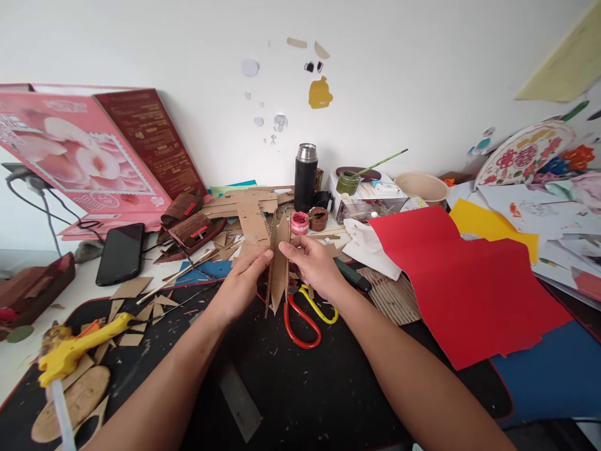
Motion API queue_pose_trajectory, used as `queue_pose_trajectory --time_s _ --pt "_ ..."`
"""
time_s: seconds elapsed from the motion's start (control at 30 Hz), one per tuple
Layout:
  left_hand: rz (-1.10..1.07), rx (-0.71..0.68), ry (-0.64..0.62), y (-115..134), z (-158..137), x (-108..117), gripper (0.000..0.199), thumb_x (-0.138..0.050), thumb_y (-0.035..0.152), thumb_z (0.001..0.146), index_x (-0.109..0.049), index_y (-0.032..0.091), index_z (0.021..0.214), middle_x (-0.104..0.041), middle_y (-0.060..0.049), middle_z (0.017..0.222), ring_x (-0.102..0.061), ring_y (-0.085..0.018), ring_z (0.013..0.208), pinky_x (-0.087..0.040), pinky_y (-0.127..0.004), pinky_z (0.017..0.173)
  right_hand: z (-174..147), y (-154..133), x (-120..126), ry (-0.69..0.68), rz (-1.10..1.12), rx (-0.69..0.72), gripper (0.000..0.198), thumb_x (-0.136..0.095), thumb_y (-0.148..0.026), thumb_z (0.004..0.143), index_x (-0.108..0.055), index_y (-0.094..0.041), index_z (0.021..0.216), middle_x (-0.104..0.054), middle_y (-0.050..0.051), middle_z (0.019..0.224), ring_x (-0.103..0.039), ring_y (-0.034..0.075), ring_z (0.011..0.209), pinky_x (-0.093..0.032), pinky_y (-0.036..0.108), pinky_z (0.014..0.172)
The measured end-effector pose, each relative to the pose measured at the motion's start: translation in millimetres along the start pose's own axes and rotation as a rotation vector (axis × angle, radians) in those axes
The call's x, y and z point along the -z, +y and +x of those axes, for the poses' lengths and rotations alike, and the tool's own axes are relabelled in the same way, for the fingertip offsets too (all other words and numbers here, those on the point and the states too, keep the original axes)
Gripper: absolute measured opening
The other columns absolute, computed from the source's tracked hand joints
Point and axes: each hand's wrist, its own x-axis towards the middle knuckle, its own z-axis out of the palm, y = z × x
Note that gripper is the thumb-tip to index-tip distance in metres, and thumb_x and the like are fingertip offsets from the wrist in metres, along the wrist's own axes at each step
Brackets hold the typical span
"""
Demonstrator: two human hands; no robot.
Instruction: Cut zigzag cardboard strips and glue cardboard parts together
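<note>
Head view: left hand and right hand nearly closed, thumbs and fingers pinching cardboard piece at opposite sides; scissors at its five o'clock.

The left forearm and right forearm, both bare, taper toward an uncovered left hand and right hand.

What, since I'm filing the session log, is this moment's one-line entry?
left hand: holding cardboard | right hand: holding cardboard | scissors: red and yellow handles, near right hand | glue gun: yellow, left side
</note>
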Motion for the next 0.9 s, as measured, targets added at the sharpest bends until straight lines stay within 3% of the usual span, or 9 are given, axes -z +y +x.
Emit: queue_pose_trajectory --time_s 0.23,0.33,0.63,0.77,0.9 --pt "-0.038 -0.063 -0.154 8.9 0.5 -5.8 0.056 -0.084 0.061 0.086 -0.078 0.021 0.124 -0.082 -0.01 0.115 -0.074 -0.032 0.104 -0.058 -0.039 0.092 -0.1 -2.4 0.3 0.006 -0.022 0.021 0.058 -0.084 -0.075 0.078 -0.056 -0.024 0.079 -0.045 -0.01 0.053 -0.036 0.009 0.041 -0.027 0.023 0.04" --pt "-0.079 -0.021 -0.141 4.9 2.1 -5.7 0.052 -0.085 0.057 0.086 -0.078 0.019 0.121 -0.083 -0.009 0.108 -0.074 -0.03 0.096 -0.059 -0.036 0.083 -0.9 -1.6 -1.4 -0.011 -0.012 0.018 0.06 -0.083 -0.077 0.076 -0.056 -0.024 0.08 -0.044 -0.011 0.052 -0.035 0.009 0.039 -0.026 0.023 0.038" --pt "-0.263 0.006 -0.119 -5.5 4.4 -7.5 0.049 -0.079 0.052 0.092 -0.071 0.02 0.129 -0.083 -0.007 0.107 -0.077 -0.027 0.089 -0.061 -0.036 0.078 -3.8 -1.7 -0.8 -0.056 0.007 -0.003 0.065 -0.065 -0.088 0.086 -0.049 -0.025 0.08 -0.047 -0.011 0.045 -0.039 0.009 0.032 -0.03 0.02 0.035" --pt "-0.246 0.021 -0.134 -0.6 3.2 -7.4 0.05 -0.082 0.052 0.089 -0.073 0.019 0.126 -0.083 -0.006 0.099 -0.076 -0.026 0.08 -0.06 -0.035 0.072 -3.5 -2.3 0.8 -0.041 0.012 -0.003 0.061 -0.068 -0.083 0.087 -0.052 -0.025 0.081 -0.046 -0.011 0.044 -0.037 0.009 0.03 -0.028 0.021 0.033" --pt "-0.23 0.04 -0.133 -0.3 3.0 -6.0 0.053 -0.084 0.053 0.087 -0.074 0.019 0.126 -0.083 -0.007 0.102 -0.077 -0.028 0.083 -0.06 -0.036 0.074 -2.4 -1.2 2.0 -0.017 -0.007 0.011 0.057 -0.07 -0.08 0.088 -0.055 -0.025 0.08 -0.045 -0.011 0.044 -0.036 0.009 0.03 -0.028 0.023 0.032"
